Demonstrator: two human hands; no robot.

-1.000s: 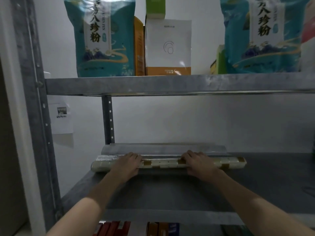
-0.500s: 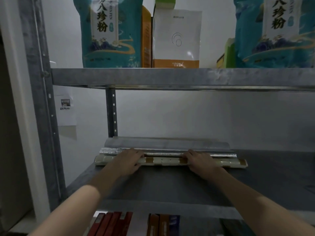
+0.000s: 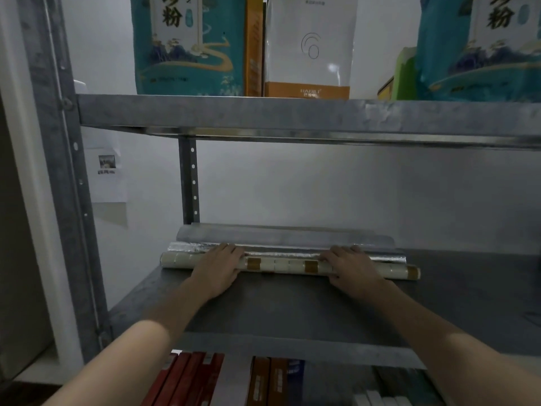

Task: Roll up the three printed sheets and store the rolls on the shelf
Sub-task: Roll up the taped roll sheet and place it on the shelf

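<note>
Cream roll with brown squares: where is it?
In the head view the cream roll lies across the grey shelf, under the left hand and right hand, in front of the silver roll.

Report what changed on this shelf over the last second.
The cream tile-print roll, under the left hand and right hand, settled lower onto the shelf, just in front of the silver roll, which now shows behind it. Both hands still rest on the cream roll. The grey roll at the back stayed put.

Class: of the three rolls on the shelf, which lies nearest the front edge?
The cream roll with brown squares. The shiny silver roll lies just behind it, and the plain grey roll lies farthest back.
</note>
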